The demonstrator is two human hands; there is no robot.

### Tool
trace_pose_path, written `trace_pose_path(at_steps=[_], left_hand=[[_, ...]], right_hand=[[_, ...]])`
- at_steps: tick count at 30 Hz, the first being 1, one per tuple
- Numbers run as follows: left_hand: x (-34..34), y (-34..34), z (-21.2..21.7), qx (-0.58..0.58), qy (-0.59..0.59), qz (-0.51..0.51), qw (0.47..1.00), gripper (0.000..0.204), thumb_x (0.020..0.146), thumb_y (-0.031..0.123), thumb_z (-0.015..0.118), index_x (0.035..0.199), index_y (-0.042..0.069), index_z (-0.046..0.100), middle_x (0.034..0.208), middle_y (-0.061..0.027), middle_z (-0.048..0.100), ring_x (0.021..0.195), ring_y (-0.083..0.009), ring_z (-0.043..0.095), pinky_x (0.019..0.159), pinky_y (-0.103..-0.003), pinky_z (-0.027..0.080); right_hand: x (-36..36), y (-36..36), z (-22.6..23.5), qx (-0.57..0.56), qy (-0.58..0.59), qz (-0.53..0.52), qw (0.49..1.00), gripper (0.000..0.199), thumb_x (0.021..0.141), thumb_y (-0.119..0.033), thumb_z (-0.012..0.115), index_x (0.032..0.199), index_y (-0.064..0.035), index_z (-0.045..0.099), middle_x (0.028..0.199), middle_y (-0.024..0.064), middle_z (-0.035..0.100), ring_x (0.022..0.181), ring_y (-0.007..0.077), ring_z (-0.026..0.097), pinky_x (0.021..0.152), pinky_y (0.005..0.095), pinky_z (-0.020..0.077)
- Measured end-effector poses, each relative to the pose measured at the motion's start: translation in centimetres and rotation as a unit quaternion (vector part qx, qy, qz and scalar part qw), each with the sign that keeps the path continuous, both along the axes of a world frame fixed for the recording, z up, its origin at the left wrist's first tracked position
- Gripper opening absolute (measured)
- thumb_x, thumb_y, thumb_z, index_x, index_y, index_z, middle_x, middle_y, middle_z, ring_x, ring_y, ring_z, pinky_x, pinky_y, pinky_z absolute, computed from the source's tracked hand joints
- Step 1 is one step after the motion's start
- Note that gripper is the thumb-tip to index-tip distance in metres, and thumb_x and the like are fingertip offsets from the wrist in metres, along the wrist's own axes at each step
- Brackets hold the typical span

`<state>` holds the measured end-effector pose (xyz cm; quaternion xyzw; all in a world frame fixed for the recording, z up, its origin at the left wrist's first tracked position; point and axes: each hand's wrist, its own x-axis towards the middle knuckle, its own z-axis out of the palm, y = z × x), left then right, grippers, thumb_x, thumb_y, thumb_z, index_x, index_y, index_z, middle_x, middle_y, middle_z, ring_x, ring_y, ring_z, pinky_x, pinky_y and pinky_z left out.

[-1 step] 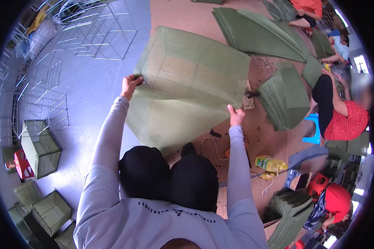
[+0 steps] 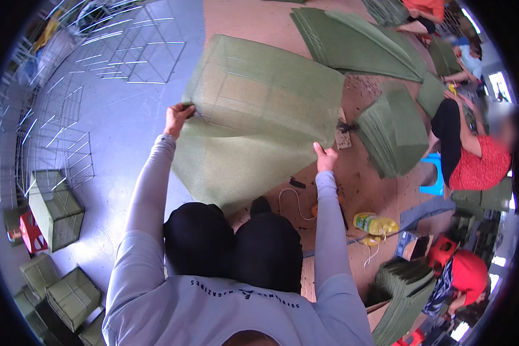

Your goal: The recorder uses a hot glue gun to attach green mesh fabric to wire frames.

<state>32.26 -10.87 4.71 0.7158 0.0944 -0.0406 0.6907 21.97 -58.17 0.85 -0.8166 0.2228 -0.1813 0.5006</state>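
Observation:
A large sheet of green mesh fabric (image 2: 236, 161) drapes over a box-shaped wire frame (image 2: 228, 75), whose rods show faintly through it. The near part of the sheet hangs in a loose flap toward my knees, creased between my hands. At the frame's near left corner, my left hand (image 2: 177, 118) is closed in a pinch on the mesh edge. My right hand (image 2: 326, 157) pinches the sheet at its right side, thumb on top. The fabric is pulled taut between the two hands.
Bare wire frames (image 2: 150, 60) stand at the far left, and mesh-covered boxes (image 2: 66, 222) at the near left. On the right lie stacks of green mesh (image 2: 380, 141), a yellow bottle (image 2: 378, 224) and a white cord (image 2: 291, 193). A person in red (image 2: 481, 164) sits beyond, by a blue stool (image 2: 434, 179).

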Motion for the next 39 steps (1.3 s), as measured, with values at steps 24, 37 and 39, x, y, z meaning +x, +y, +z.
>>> trace_pose_path(at_steps=[24, 37, 39], left_hand=[[0.8, 1.8, 10.8, 0.048, -0.070, -0.002, 0.996, 0.018, 0.079, 0.010, 0.061, 0.091, -0.004, 0.061, 0.074, -0.0024, 0.060, 0.064, -0.0079, 0.055, 0.061, -0.021, 0.045], [-5.5, -0.4, 11.0, 0.129, -0.096, 0.080, 0.984, 0.017, 0.073, 0.010, 0.063, 0.079, -0.004, 0.055, 0.069, -0.0096, 0.061, 0.060, -0.0146, 0.060, 0.056, -0.027, 0.048], [-6.2, -0.6, 10.1, 0.219, -0.120, 0.072, 0.966, 0.017, 0.073, 0.009, 0.064, 0.079, -0.004, 0.055, 0.068, -0.0094, 0.061, 0.059, -0.0149, 0.060, 0.055, -0.027, 0.048]], right_hand=[[6.6, -1.8, 9.4, 0.089, -0.016, 0.152, 0.984, 0.024, 0.068, -0.010, 0.072, 0.060, -0.0002, 0.052, 0.059, -0.0013, 0.050, 0.053, 0.0098, 0.041, 0.051, 0.0281, 0.0369], [0.7, 1.4, 10.4, 0.102, -0.086, 0.131, 0.982, 0.023, 0.070, 0.000, 0.066, 0.091, 0.0018, 0.058, 0.087, 0.0072, 0.064, 0.076, 0.0124, 0.058, 0.070, 0.0258, 0.0458], [0.4, 1.2, 10.1, 0.093, -0.092, 0.131, 0.983, 0.023, 0.070, 0.000, 0.066, 0.092, 0.0020, 0.059, 0.088, 0.0067, 0.064, 0.076, 0.0109, 0.058, 0.071, 0.0250, 0.0456]])
